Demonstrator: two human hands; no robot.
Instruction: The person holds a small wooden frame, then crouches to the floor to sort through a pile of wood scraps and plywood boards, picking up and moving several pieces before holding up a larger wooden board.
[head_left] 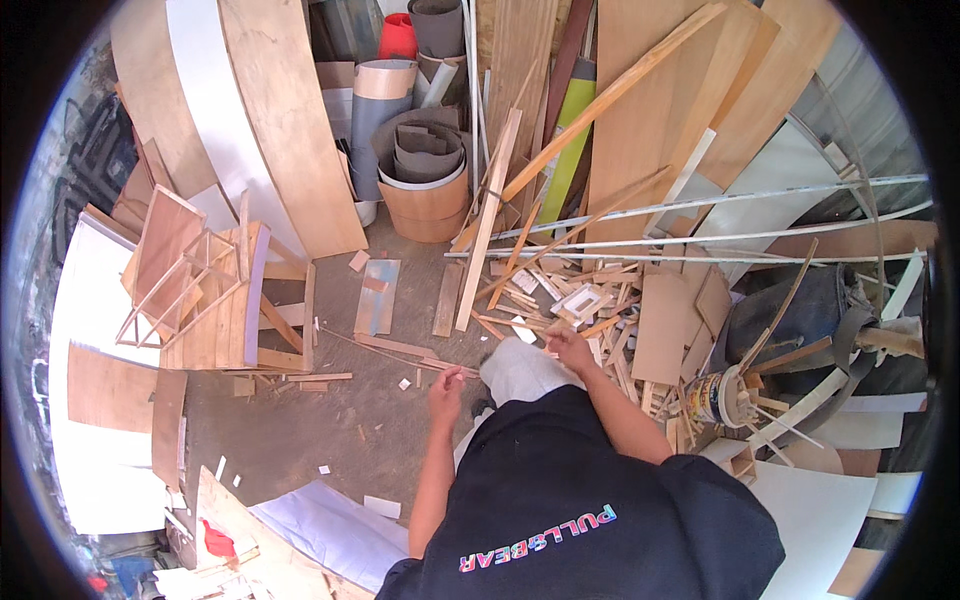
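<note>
Workshop floor [300,430] is brown-grey and littered with offcuts; tall wood panels [290,130] lean at the far side, next to a tan tub [424,212] of rolled dark sheet. Your left hand [446,392] is raised left of your light-grey trouser leg [525,368], fingers curled — can't tell if they grip anything. Wood slats [395,347] lie on the floor just beyond it. Your right hand [571,350] is right of the leg, fingers bent, at the near edge of the scrap pile [606,277] — can't tell its grip either. Pale rectangular frame [582,303] sits on that pile, just past your fingers.
</note>
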